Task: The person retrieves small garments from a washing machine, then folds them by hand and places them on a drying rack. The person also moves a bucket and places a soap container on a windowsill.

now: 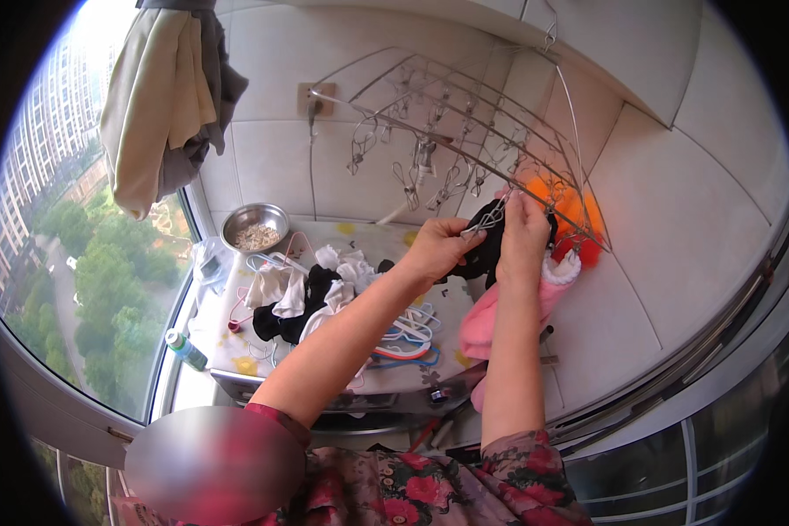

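A metal clip hanger (460, 141) with many dangling wire clips hangs before me. My left hand (437, 250) grips a wire clip (485, 220) at a piece of black cloth (483, 256). My right hand (525, 227) pinches near the top of that clip and the black cloth, just under the hanger's rail. Right beside it, a pink fluffy garment (546, 289) hangs from clips. Behind that are an orange and red fluffy item (569, 210). Which edge of the black cloth sits in the clip cannot be told.
Below lie black and white small clothes (315, 289) and plastic hangers (407, 338) on a covered washing-machine top (237, 355). A steel bowl (255, 227) stands at the back, a bottle (186, 350) by the window. Grey and cream cloth (164, 105) hangs upper left.
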{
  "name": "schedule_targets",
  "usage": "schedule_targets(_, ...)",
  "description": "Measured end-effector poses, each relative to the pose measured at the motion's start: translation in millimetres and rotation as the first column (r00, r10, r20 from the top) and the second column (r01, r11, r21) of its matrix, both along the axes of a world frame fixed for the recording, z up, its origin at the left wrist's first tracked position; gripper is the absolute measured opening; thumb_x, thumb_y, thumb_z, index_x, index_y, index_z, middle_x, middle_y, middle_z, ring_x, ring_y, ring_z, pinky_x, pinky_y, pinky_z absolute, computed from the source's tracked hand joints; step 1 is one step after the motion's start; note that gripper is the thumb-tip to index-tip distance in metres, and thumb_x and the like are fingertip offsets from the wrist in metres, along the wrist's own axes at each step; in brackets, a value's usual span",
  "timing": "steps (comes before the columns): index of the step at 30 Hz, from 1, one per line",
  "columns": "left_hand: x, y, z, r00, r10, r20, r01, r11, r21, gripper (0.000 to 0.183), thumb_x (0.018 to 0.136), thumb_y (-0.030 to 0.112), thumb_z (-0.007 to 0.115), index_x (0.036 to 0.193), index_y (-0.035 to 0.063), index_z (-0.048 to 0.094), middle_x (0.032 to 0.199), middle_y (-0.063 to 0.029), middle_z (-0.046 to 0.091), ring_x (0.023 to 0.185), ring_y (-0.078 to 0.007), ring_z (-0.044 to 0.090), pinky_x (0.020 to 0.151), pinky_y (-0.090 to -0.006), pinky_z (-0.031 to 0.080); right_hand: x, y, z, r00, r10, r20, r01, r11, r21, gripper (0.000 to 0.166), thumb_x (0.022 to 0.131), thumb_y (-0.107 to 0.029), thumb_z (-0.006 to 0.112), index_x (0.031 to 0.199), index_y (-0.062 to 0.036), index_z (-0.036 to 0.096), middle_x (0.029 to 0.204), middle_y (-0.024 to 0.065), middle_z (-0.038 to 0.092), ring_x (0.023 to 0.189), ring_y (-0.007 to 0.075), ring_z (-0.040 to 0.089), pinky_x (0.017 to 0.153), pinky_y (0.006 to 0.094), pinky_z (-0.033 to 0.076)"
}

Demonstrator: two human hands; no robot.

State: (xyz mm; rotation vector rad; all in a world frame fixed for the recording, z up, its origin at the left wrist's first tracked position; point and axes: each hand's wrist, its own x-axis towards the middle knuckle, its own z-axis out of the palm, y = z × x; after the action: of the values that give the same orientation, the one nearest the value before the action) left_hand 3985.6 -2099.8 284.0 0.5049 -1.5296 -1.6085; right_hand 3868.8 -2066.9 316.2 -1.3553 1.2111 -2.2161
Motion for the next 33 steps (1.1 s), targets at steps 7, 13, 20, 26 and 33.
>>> schedule_targets(7, 6.4, -1.1, 3.2, 0.995, 0.052, 0.091, -0.050, 0.999, -0.021, 0.015, 0.084, 0.023, 0.066, 0.082, 0.0077, 0.067, 0.064, 0.0041, 0.058, 0.055, -0.0042, 0.048, 0.047, -0.0199, 0.036, -8.3, -15.5, 2.6, 0.934, 0.218, 0.283, -0.186, 0.973, -0.134, 0.021, 0.085, -0.014, 0.065, 0.091, 0.0051, 0.062, 0.087, 0.0066, 0.063, 0.081, 0.0109, 0.056, 0.074, 0.0237, 0.043)
schedule_targets(13, 8.2, 6.0, -1.8, 0.991, 0.077, 0.108, -0.081, 0.996, 0.034, 0.017, 0.084, 0.025, 0.066, 0.079, 0.0086, 0.067, 0.063, 0.0040, 0.058, 0.054, -0.0048, 0.049, 0.046, -0.0198, 0.035, -9.1, -22.7, -1.3, 0.946, 0.183, 0.268, -0.131, 0.971, -0.202, 0.017, 0.082, -0.007, 0.068, 0.091, 0.0054, 0.060, 0.079, 0.0068, 0.063, 0.069, 0.0097, 0.056, 0.065, 0.0209, 0.043)
schedule_targets(20, 21.7, 40.0, -10.7, 0.987, 0.147, 0.058, -0.156, 0.964, 0.218, 0.016, 0.084, 0.025, 0.066, 0.077, 0.0108, 0.066, 0.064, 0.0043, 0.058, 0.053, -0.0053, 0.051, 0.047, -0.0195, 0.036, -0.5, -14.3, 3.7, 0.940, 0.229, 0.252, -0.210, 0.973, -0.101, 0.017, 0.083, -0.011, 0.067, 0.089, 0.0018, 0.058, 0.073, 0.0041, 0.062, 0.062, 0.0069, 0.051, 0.056, 0.0187, 0.038)
schedule_targets(26, 23.7, 53.7, -31.2, 0.962, 0.268, 0.059, -0.273, 0.917, 0.292, 0.012, 0.086, 0.021, 0.064, 0.081, 0.0094, 0.066, 0.068, 0.0040, 0.058, 0.054, -0.0040, 0.048, 0.049, -0.0184, 0.036, -6.4, -12.7, 6.2, 0.922, 0.328, 0.203, -0.320, 0.945, -0.073, 0.016, 0.083, -0.011, 0.066, 0.091, -0.0005, 0.059, 0.076, 0.0051, 0.064, 0.066, 0.0064, 0.052, 0.057, 0.0199, 0.037)
schedule_targets(33, 62.4, 111.2, -43.3, 0.921, 0.390, 0.026, -0.387, 0.902, 0.191, 0.015, 0.087, 0.021, 0.063, 0.083, 0.0068, 0.066, 0.066, 0.0055, 0.055, 0.056, -0.0015, 0.046, 0.048, -0.0177, 0.033, 6.6, 33.5, -30.6, 0.848, 0.530, -0.008, -0.514, 0.827, 0.228, 0.046, 0.089, -0.027, 0.062, 0.116, 0.0090, 0.051, 0.099, 0.0095, 0.063, 0.084, 0.0093, 0.053, 0.073, 0.0206, 0.041)
